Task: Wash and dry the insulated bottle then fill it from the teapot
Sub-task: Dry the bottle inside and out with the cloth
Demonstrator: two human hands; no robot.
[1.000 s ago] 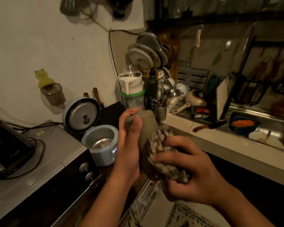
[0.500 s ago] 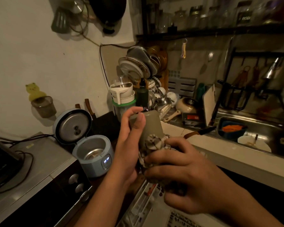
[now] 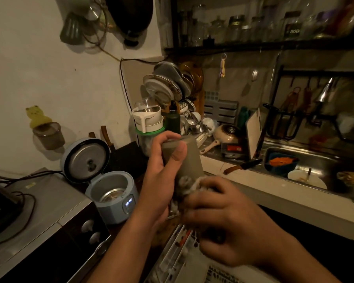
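Head view. Insulated bottle (image 3: 189,158) held in air, slightly tilted, near surface (image 3: 253,180), left of sink (image 3: 323,160). Left hand (image 3: 161,180): grip wrapped round upper body, thumb across front. Right hand (image 3: 229,217): grip bunched on cloth (image 3: 184,184), pressed to lower body. Step judged: drying. Done well: left steadies and turns bottle; cloth covers whole wall. Teapot not identifiable.

Left hand (image 3: 161,180) grips bottle (image 3: 189,160); right hand (image 3: 229,219) presses cloth (image 3: 184,184) (blurred).
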